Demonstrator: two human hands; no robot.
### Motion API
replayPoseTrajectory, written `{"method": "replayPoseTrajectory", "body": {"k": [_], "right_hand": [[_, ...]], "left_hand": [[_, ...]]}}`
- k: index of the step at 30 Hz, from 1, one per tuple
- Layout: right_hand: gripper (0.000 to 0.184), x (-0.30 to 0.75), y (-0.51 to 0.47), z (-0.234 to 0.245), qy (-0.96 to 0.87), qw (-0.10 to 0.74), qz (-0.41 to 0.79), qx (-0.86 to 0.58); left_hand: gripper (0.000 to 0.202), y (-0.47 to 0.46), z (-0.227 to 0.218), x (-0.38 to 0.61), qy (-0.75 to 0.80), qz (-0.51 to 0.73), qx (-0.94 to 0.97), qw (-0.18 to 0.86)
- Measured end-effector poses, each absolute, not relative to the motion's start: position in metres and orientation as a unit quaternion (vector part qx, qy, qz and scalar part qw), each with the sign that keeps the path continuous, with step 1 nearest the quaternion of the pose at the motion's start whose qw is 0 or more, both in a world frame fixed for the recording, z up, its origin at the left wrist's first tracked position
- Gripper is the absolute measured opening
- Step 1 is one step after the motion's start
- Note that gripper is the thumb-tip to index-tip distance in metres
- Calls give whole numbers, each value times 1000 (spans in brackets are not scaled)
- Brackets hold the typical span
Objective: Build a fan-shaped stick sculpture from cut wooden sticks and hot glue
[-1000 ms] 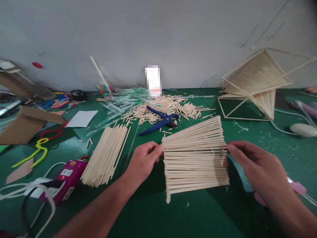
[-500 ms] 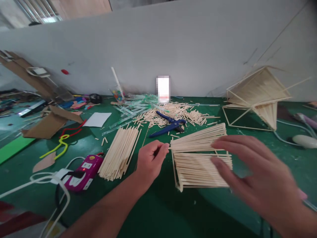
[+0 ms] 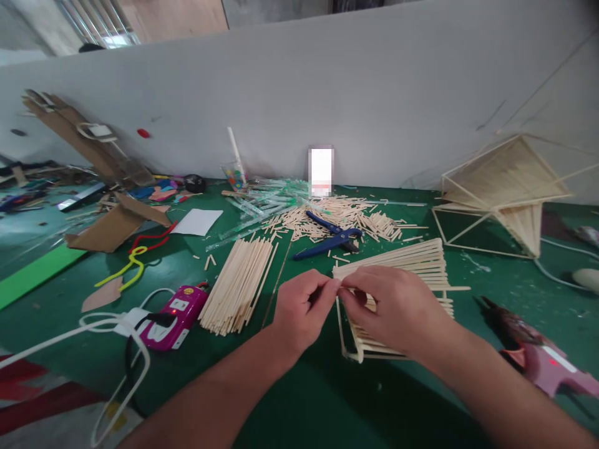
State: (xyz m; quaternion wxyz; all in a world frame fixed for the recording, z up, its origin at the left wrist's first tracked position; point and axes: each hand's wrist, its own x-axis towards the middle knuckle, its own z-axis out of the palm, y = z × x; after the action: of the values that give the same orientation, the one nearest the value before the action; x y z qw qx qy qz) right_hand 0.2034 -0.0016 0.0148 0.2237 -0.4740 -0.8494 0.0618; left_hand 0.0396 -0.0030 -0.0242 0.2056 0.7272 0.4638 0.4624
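Note:
A panel of thin wooden sticks (image 3: 402, 262), set side by side on a frame, lies at the right of centre. At its left edge my left hand (image 3: 304, 312) is closed in a pinch. My right hand (image 3: 393, 305) reaches over the panel, thumb and fingertips pinched and meeting the left fingertips. Both seem to grip the left end of one wooden stick (image 3: 461, 288), whose far end juts out past the panel's right side. The pinched end is mostly hidden by the fingers. Left of my left hand lies a bundle of long wooden sticks (image 3: 238, 284).
Blue-handled cutters (image 3: 322, 243) rest by a heap of short stick pieces (image 3: 379, 218). A pink glue gun (image 3: 552, 368) lies at right, below a stick-built structure (image 3: 510, 181). A magenta power strip (image 3: 175, 318) with cables sits at left, near cardboard (image 3: 107, 227).
My right hand has moved left from its open pose beside the panel and closed into a pinch against my left fingertips. The view has turned slightly; the glue gun is now plainly visible.

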Motion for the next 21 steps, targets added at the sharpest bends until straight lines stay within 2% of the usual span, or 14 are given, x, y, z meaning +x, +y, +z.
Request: {"method": "replayPoseTrajectory", "body": {"k": [8, 11, 13, 17, 19, 21], "right_hand": [[26, 201, -1, 10, -846, 260, 47, -463], [26, 201, -1, 9, -840, 273, 54, -466], [27, 201, -2, 10, -833, 280, 53, -474], [28, 203, -6, 15, -817, 298, 63, -491], [28, 203, -8, 17, -815, 300, 72, -491], [27, 201, -10, 18, -818, 298, 80, -485]], "left_hand": [[28, -3, -22, 31, 429, 474, 732, 235], [27, 9, -17, 23, 468, 477, 720, 187], [25, 23, -12, 14, 533, 418, 725, 122], [20, 58, -2, -3, 567, 306, 762, 70], [36, 76, 0, -5, 564, 235, 790, 56], [69, 92, 1, 1, 551, 145, 819, 63]]}}
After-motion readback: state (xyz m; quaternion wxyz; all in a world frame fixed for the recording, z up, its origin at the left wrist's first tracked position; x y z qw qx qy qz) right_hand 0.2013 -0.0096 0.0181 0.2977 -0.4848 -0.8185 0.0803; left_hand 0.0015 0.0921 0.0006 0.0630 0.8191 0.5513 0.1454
